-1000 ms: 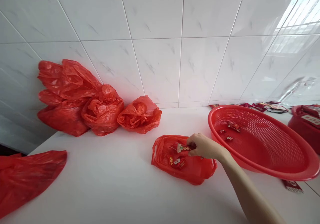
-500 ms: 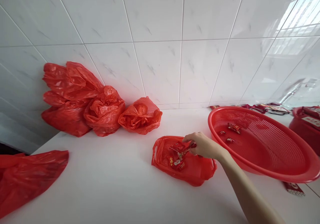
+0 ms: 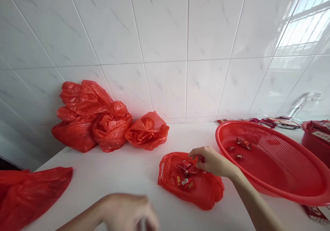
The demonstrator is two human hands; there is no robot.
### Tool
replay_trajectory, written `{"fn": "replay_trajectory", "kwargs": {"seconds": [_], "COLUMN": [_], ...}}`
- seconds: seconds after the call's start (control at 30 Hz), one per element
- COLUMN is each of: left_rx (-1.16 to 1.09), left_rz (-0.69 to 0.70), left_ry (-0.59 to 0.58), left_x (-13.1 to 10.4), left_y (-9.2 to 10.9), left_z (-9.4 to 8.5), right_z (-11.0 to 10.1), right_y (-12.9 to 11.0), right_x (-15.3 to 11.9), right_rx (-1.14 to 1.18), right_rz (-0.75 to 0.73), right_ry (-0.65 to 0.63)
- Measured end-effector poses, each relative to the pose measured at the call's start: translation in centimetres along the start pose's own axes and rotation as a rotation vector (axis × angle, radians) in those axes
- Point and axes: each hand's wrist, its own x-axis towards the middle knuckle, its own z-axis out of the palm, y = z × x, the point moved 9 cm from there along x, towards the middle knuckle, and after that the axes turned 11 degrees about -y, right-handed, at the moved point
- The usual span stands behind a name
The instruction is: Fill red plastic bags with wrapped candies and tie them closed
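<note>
My right hand (image 3: 211,161) reaches over the right side of a spread red plastic bag (image 3: 203,193), its fingers curled downward. A bit of dark red wrapper shows under the palm, so the fingers seem closed on a wrapped candy (image 3: 202,159). Several other red wrapped candies (image 3: 184,181) lie inside the bag, some with gold lettering. Low in the view, my left hand (image 3: 132,212) is over the white tabletop, left of and nearer than the bag. Motion blurs its fingers, and the lower edge cuts them off.
Right of the bag stands a large red plastic basket (image 3: 270,148) with a few candies in it. Several bunched red bags (image 3: 110,128) lean by the tiled wall. Another red bag (image 3: 38,189) lies at the left edge. A red container (image 3: 314,141) stands far right.
My left hand has come into view from below. The right hand stays over the bag; a candy that hung from its fingers now lies among the others. The view has tilted up slightly.
</note>
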Motion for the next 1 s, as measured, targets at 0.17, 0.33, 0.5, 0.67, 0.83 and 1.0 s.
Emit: {"fn": "replay_trajectory", "kwargs": {"seconds": [0.17, 0.33, 0.5, 0.67, 0.83, 1.0], "left_rx": [-0.062, -0.464, -0.553, -0.432, -0.31, -0.236], "left_rz": [0.088, 0.161, 0.273, 0.388, 0.379, 0.339], "left_ry": [0.057, 0.039, 0.13, 0.194, 0.193, 0.203], "left_x": [8.0, 14.0, 15.0, 14.3, 13.6, 13.5], "left_y": [2.6, 2.0, 2.6, 3.0, 2.4, 1.7], "left_z": [-1.1, 1.0, -0.2, -2.3, -3.2, -3.6], "right_z": [-1.2, -1.9, -1.8, -1.8, -2.0, -2.5], "right_y": [0.2, -0.4, -0.4, -0.5, -0.5, -0.5], "right_x": [0.2, 0.2, 0.3, 0.3, 0.1, -0.4], "right_rx": [0.087, 0.292, 0.372, 0.379, 0.282, 0.269], "right_rz": [-0.054, -0.202, -0.226, -0.215, -0.141, -0.105], "right_ry": [0.214, 0.404, 0.458, 0.422, 0.333, 0.296]}}
